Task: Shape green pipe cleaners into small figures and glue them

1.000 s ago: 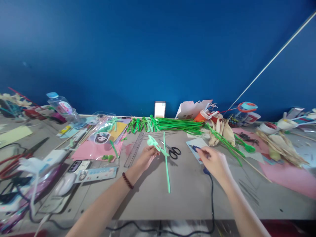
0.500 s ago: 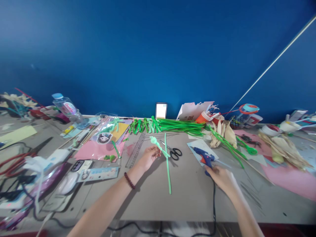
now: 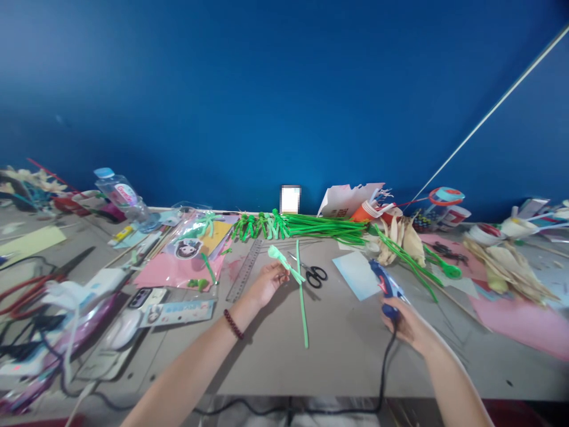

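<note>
My left hand (image 3: pixel 269 283) pinches a pale green twisted pipe-cleaner piece (image 3: pixel 279 257), knobbed at its upper end and split into loose ends at the lower. Under those ends a straight light green pipe cleaner (image 3: pixel 303 317) lies on the table. Black-handled scissors (image 3: pixel 316 276) rest just to its right. My right hand (image 3: pixel 406 323) is closed round the handle of a blue hot glue gun (image 3: pixel 386 281), whose black cord hangs to the table edge. A white-and-blue sheet of paper (image 3: pixel 358 276) lies left of the gun.
Along the wall lie bundled green pipe cleaners (image 3: pixel 329 228) and finished green pieces (image 3: pixel 262 225). A clear ruler (image 3: pixel 245 271) and pink sheets in plastic (image 3: pixel 178 267) are on the left, near a bottle (image 3: pixel 124 196). Dried husks (image 3: pixel 404 237) stand at right.
My right hand has moved the glue gun to the right, off the paper, and turned it more upright. The pale green piece in my left hand has shifted only slightly.
</note>
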`<state>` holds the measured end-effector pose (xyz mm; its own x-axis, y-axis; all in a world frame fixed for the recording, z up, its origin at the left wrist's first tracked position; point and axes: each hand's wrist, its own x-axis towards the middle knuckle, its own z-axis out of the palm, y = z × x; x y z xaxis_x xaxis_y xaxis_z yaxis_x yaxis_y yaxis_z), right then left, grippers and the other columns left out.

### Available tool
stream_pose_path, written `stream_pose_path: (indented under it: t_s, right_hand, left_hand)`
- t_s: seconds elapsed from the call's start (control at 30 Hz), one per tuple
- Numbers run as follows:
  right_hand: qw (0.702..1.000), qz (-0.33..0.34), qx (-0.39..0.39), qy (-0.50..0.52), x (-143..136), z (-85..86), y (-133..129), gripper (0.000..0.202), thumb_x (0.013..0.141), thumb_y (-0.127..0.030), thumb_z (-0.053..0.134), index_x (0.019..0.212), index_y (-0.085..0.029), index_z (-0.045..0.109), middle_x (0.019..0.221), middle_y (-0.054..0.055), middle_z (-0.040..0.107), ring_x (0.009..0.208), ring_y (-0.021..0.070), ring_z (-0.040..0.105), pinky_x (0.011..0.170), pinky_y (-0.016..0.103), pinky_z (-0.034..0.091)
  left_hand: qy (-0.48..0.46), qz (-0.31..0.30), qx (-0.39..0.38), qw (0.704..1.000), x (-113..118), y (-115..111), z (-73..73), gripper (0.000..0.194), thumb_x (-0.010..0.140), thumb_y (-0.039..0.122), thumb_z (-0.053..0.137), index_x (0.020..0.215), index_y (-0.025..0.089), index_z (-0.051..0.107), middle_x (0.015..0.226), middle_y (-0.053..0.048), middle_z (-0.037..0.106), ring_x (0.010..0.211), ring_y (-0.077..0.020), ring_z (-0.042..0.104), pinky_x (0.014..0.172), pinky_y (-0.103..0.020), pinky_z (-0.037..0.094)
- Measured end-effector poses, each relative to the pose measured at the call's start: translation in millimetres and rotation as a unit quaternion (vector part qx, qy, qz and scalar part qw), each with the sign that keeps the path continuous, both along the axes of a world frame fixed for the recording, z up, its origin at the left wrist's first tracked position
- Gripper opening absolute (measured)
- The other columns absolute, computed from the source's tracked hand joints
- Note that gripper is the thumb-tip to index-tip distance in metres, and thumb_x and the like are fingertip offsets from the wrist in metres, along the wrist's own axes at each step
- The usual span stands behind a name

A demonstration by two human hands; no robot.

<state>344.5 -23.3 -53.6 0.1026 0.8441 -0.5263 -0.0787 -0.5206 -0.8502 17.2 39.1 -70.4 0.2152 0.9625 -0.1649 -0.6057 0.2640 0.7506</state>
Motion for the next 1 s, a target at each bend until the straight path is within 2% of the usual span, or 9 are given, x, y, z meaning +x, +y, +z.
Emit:
stream_pose_path:
  t_s: [0.13,0.2,0.27,0.43,0.5,0.57,0.7,0.87,1.0]
  right_hand:
    - [0.994,-0.036,0.086,0.061,-2.9,10.3,0.1,0.024,0.057,-0.029,0.069,0.073,-0.019,0.055,0.062,0.002,0.060,0.052,0.0136,0.057,0.035,0.020,0.039]
    - [0.990,-0.040,0.112,0.077,-7.2,15.1,-0.1,0.027,0.056,-0.026,0.072,0.077,-0.019,0.057,0.072,0.003,0.063,0.062,0.0163,0.061,0.045,0.023,0.047]
    - [0.987,-0.011,0.126,0.098,-13.2,19.6,-0.1,0.026,0.058,-0.028,0.074,0.076,-0.020,0.057,0.073,0.003,0.064,0.061,0.0163,0.062,0.050,0.025,0.049]
    - [0.972,0.149,0.150,0.098,-37.2,32.8,5.2,0.036,0.068,-0.049,0.066,0.062,-0.018,0.049,0.052,0.001,0.057,0.039,0.0131,0.054,0.041,0.025,0.043]
    - [0.967,0.183,0.154,0.089,-51.2,39.5,9.3,0.042,0.070,-0.057,0.062,0.064,-0.017,0.050,0.051,0.002,0.058,0.037,0.0132,0.054,0.038,0.024,0.040]
    - [0.960,0.200,0.169,0.095,-66.4,45.7,13.6,0.039,0.072,-0.053,0.062,0.077,-0.015,0.057,0.056,0.003,0.061,0.041,0.0140,0.058,0.040,0.023,0.043]
    - [0.952,0.216,0.182,0.116,-91.9,51.3,20.8,0.037,0.070,-0.048,0.065,0.080,-0.014,0.057,0.060,0.003,0.063,0.037,0.0115,0.054,0.031,0.020,0.036]
    - [0.957,0.208,0.163,0.117,-101.2,41.7,25.3,0.036,0.071,-0.042,0.064,0.090,-0.013,0.055,0.040,-0.003,0.054,0.028,0.0090,0.043,0.030,0.018,0.032]
    - [0.956,0.210,0.157,0.135,-97.5,31.7,24.8,0.034,0.074,-0.046,0.057,0.085,-0.014,0.055,0.041,-0.001,0.057,0.029,0.0102,0.046,0.031,0.019,0.036]
  left_hand:
    - [-0.010,0.003,0.001,1.000,0.6,-0.3,1.3,0.022,0.057,0.022,0.080,0.069,0.010,0.066,0.064,-0.002,0.060,0.059,-0.0093,0.054,0.059,-0.022,0.043]
    - [-0.015,0.007,-0.001,1.000,0.6,-0.6,1.1,0.022,0.055,0.021,0.080,0.068,0.011,0.066,0.066,-0.002,0.061,0.060,-0.0101,0.054,0.059,-0.023,0.043]
    - [-0.014,0.007,0.004,1.000,0.6,-1.4,1.6,0.022,0.055,0.022,0.080,0.067,0.012,0.065,0.066,-0.003,0.060,0.060,-0.0107,0.054,0.059,-0.023,0.043]
    - [-0.008,-0.008,0.023,1.000,1.1,-4.0,6.5,0.021,0.061,0.025,0.078,0.065,0.013,0.061,0.059,0.001,0.051,0.054,-0.0071,0.044,0.055,-0.021,0.038]
    - [-0.015,-0.007,0.022,1.000,1.3,-4.6,8.1,0.022,0.062,0.025,0.078,0.064,0.012,0.060,0.060,0.002,0.049,0.053,-0.0058,0.040,0.053,-0.020,0.036]
    - [-0.019,-0.005,0.021,1.000,1.1,-4.8,8.8,0.023,0.063,0.026,0.077,0.063,0.012,0.058,0.060,0.002,0.048,0.053,-0.0053,0.039,0.053,-0.019,0.036]
    - [-0.007,-0.004,0.016,1.000,-0.1,-5.1,8.9,0.025,0.067,0.029,0.074,0.061,0.014,0.056,0.060,0.003,0.045,0.054,-0.0054,0.039,0.056,-0.020,0.037]
    - [-0.015,-0.002,0.003,1.000,-0.3,-4.9,9.2,0.022,0.062,0.025,0.076,0.061,0.014,0.057,0.059,0.003,0.045,0.055,-0.0066,0.040,0.054,-0.020,0.037]
    - [0.004,0.002,0.010,1.000,0.9,-5.1,10.7,0.020,0.059,0.024,0.077,0.061,0.015,0.059,0.059,0.002,0.047,0.054,-0.0075,0.040,0.054,-0.021,0.036]
